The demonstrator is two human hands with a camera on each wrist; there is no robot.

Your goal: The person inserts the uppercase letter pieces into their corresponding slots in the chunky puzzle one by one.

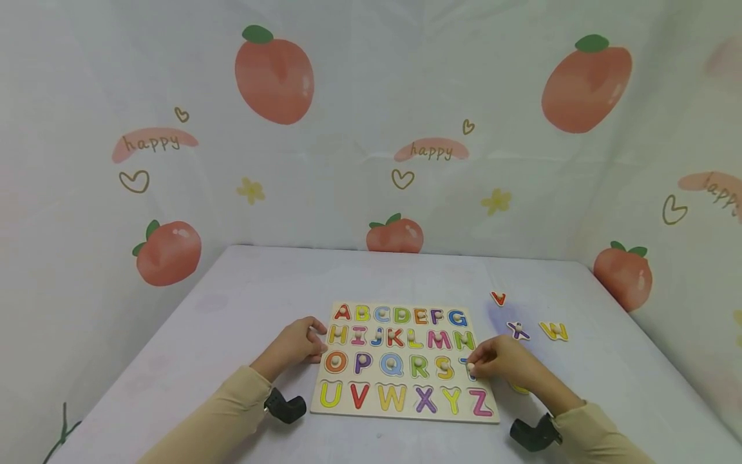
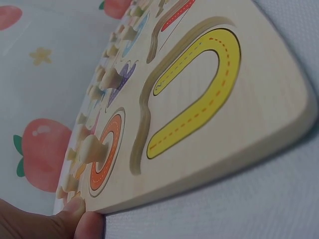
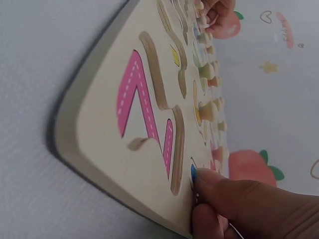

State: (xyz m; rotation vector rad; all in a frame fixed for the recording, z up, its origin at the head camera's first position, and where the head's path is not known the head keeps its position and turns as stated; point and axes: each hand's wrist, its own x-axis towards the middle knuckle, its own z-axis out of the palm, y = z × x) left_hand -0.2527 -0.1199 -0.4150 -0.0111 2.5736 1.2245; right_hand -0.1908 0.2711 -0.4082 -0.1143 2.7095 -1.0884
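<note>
A wooden alphabet puzzle board [image 1: 406,416] lies on the table, with knobbed letters in its upper three rows. The bottom row, U to Z, shows bare coloured recesses. My right hand [image 1: 504,361] pinches the blue letter T piece [image 3: 193,172] at the right end of the third row; fingers hide much of it. At the board's left edge, beside the H and O, my left hand [image 1: 292,345] grips the rim. In the left wrist view its thumb [image 2: 75,206] lies against that edge, with another finger below.
Right of the board lie loose letters: a red V [image 1: 498,298], a purple X [image 1: 518,330] and a yellow W [image 1: 554,331]. A yellow piece [image 1: 520,389] is mostly hidden under the right wrist. Behind the table hangs a fruit-patterned cloth [image 1: 348,84].
</note>
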